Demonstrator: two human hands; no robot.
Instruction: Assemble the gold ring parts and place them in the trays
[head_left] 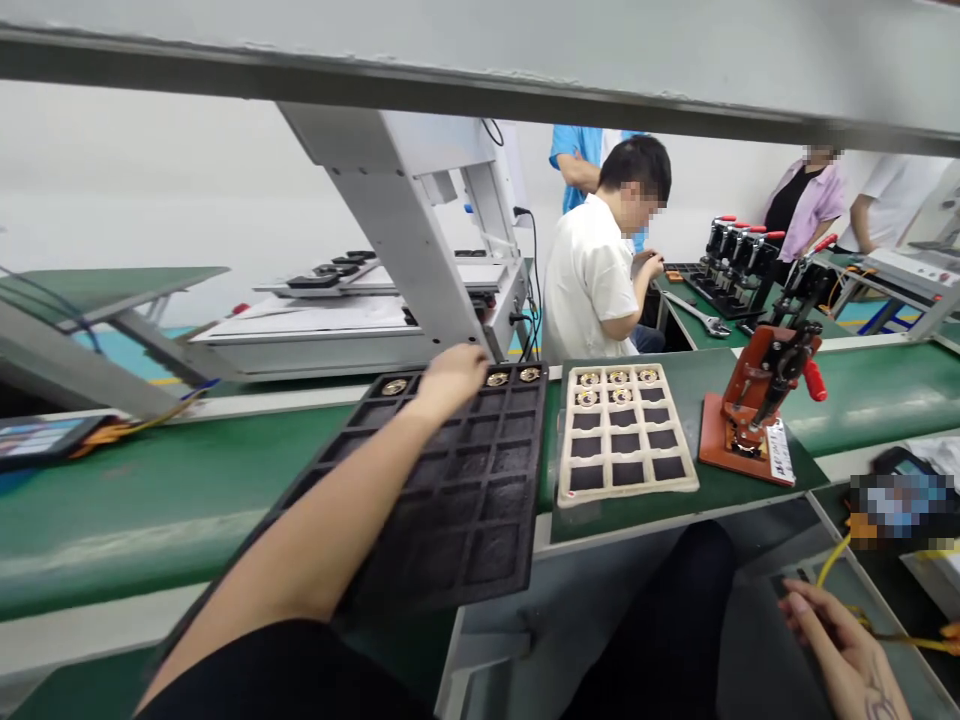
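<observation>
My left hand (454,378) reaches across the black compartment tray (450,520) to its far row. Its fingers bend downward in a closed shape, and their tips and anything between them are hidden. Round gold-rimmed metal parts sit in that row, one part (394,387) left of the hand and two to its right, the nearer (496,380) close to it. Beside it lies a cream tray (564,470) with several similar parts (619,378) in its two far rows. My right hand (836,635) is low at the right above my lap, fingers curled, thumb near the fingertips; its contents cannot be made out.
A red-brown toggle-clamp fixture (754,400) stands right of the cream tray. A device with a yellow cable (832,562) lies at the far right. A grey frame beam (480,60) crosses overhead. A person in white (592,270) sits beyond the green bench (187,480).
</observation>
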